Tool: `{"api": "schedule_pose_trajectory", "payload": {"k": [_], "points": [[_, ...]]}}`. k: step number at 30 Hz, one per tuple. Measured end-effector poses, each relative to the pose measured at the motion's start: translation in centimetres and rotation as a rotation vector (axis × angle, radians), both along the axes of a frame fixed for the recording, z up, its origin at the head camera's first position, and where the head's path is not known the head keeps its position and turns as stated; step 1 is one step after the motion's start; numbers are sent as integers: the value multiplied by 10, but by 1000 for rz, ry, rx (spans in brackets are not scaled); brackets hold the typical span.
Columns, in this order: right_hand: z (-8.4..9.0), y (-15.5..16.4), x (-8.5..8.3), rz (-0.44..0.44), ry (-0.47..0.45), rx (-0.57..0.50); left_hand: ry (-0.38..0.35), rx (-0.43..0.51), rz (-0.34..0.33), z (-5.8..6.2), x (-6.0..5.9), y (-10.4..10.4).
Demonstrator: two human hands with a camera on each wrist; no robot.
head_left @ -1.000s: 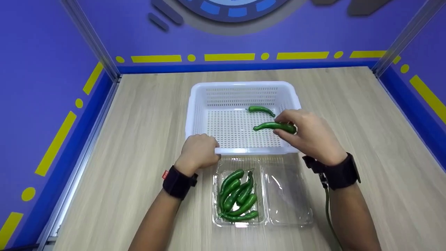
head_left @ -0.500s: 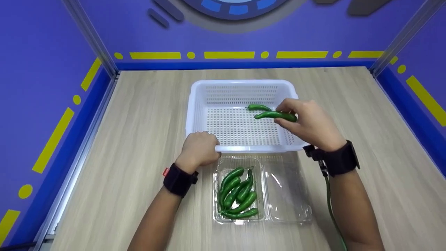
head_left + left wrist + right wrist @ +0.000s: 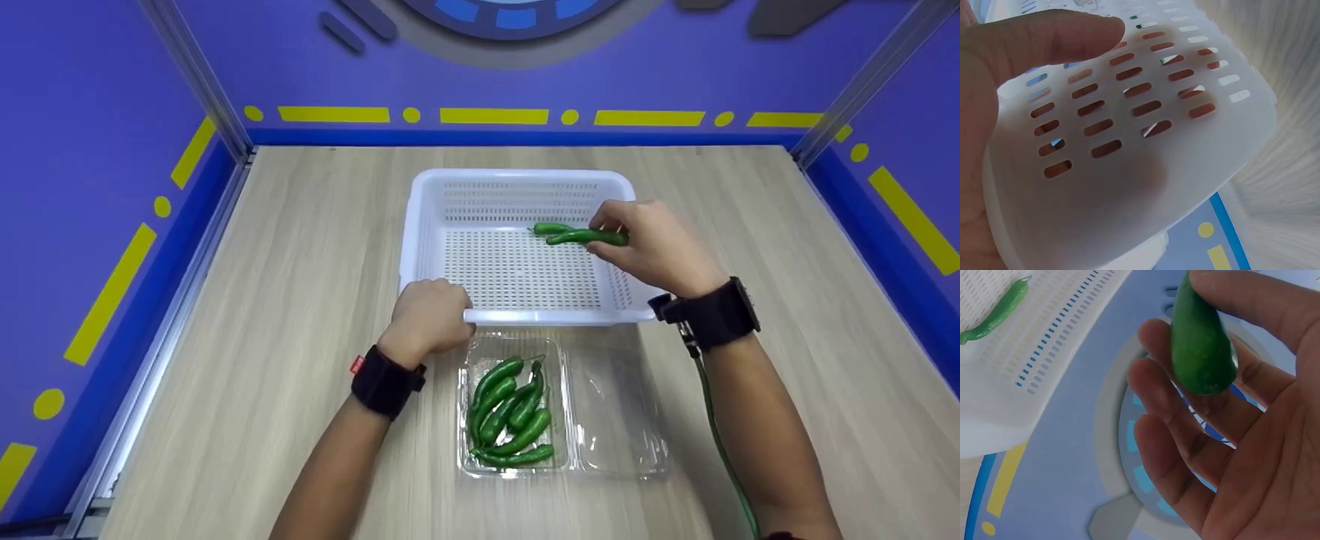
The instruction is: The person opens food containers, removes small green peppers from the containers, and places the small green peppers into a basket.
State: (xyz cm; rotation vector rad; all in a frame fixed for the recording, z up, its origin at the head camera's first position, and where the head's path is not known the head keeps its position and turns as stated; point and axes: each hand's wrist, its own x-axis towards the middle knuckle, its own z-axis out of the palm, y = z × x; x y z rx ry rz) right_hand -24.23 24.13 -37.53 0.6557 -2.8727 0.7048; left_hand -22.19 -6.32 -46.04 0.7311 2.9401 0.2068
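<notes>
The left hand (image 3: 427, 319) grips the near rim of the white basket (image 3: 517, 184) at its left corner, fingers curled over the edge. In the left wrist view the thumb (image 3: 1044, 34) presses flat against the slotted wall, and the other fingers show only as dark shadows through the plastic, so how tightly they close cannot be made out.

Just right of and nearer than that grip lies a clear plastic box (image 3: 622, 450) opened flat on the wooden table (image 3: 300, 225). Its left half holds a heap of green peppers (image 3: 510, 420), overlapping so much that their number is hard to tell. Its right half is nearly lost against the table.

The right hand (image 3: 656, 247) pinches a green pepper (image 3: 589, 237) between thumb and fingertips over the far right part of the basket. The hand covers the pepper's right end. In the right wrist view only the blunt end (image 3: 1202, 354) shows, with the thumb on one side and the fingers loosely spread on the other. Whether the pepper touches the basket floor cannot be told.

Just beyond the held pepper, to the left of the grip, a second pepper (image 3: 551, 227) lies in the basket, partly hidden behind the first.
</notes>
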Motion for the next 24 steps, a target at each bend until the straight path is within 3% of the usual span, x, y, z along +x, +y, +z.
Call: {"api": "schedule_pose_trajectory", "payload": {"k": [24], "points": [[-15, -3, -35, 10, -61, -6, -16, 13, 2, 2, 2, 0]]}}
